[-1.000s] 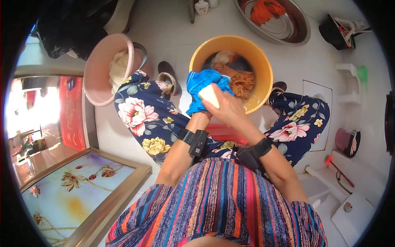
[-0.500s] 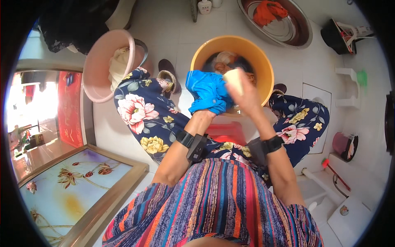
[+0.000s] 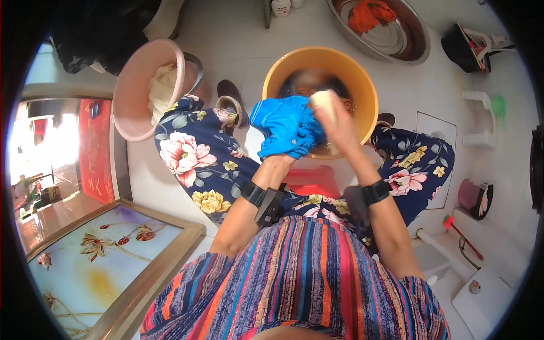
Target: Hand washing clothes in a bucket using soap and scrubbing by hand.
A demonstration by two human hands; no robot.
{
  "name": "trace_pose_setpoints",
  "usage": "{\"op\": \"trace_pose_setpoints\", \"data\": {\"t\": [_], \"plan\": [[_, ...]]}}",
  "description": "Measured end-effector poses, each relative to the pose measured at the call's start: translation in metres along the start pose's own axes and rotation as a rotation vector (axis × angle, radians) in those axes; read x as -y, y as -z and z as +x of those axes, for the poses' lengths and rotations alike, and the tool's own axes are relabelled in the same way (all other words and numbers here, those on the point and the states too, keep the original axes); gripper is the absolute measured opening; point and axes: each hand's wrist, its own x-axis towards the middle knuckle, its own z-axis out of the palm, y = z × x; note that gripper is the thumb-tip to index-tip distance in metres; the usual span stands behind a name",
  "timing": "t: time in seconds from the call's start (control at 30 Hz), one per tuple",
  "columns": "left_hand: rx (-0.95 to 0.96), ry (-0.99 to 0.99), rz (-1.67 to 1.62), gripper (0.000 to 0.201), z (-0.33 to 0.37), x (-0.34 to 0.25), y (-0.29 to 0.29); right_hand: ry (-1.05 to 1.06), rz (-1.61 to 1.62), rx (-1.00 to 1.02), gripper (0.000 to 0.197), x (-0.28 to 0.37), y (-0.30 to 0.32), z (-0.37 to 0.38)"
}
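A bright blue garment [image 3: 288,126] is bunched over my left hand [image 3: 279,161], which holds it up at the near left rim of a yellow bucket [image 3: 367,99]. The cloth hides the fingers of that hand. A pale yellow bar of soap [image 3: 323,101] is gripped in my right hand [image 3: 340,128], right against the garment's right side. This hand is slightly blurred. Down inside the bucket lie wet clothes [image 3: 306,89], dark and orange-brown, partly covered by the garment and the hand.
A pink basin [image 3: 126,107] with cream cloth [image 3: 162,90] stands left of the bucket. At the upper right sits a metal basin [image 3: 420,42] holding an orange cloth [image 3: 371,16]. A red plastic stool [image 3: 311,180] shows between my legs. A framed floral panel [image 3: 195,229] lies lower left.
The blue garment has spread a little to the left. My right hand, with the soap in it, has shifted slightly along the garment's right side.
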Motion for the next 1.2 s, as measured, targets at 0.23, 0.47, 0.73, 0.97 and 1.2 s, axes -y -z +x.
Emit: {"op": "trace_pose_setpoints", "data": {"t": [0.23, 0.47, 0.73, 0.97, 1.2], "plan": [[0.011, -0.005, 0.005, 0.059, 0.000, -0.003, -0.004, -0.258, 0.103, 0.145, 0.052, -0.053, -0.024, 0.005], [-0.032, -0.037, 0.043, 0.057, -0.003, -0.004, 0.006, -0.200, 0.185, 0.430, 0.062, -0.028, -0.011, -0.006], [-0.007, -0.181, 0.092, 0.056, 0.000, -0.043, 0.006, -0.206, 0.114, 0.196, 0.056, -0.030, -0.027, -0.004], [-0.066, -0.387, 0.177, 0.054, 0.029, -0.090, 0.006, -0.343, 0.924, -0.033, 0.037, 0.024, 0.048, -0.007], [-0.076, -0.449, 0.219, 0.053, 0.040, -0.106, -0.004, -0.094, 0.544, -0.032, 0.044, 0.046, 0.014, -0.034]]}}
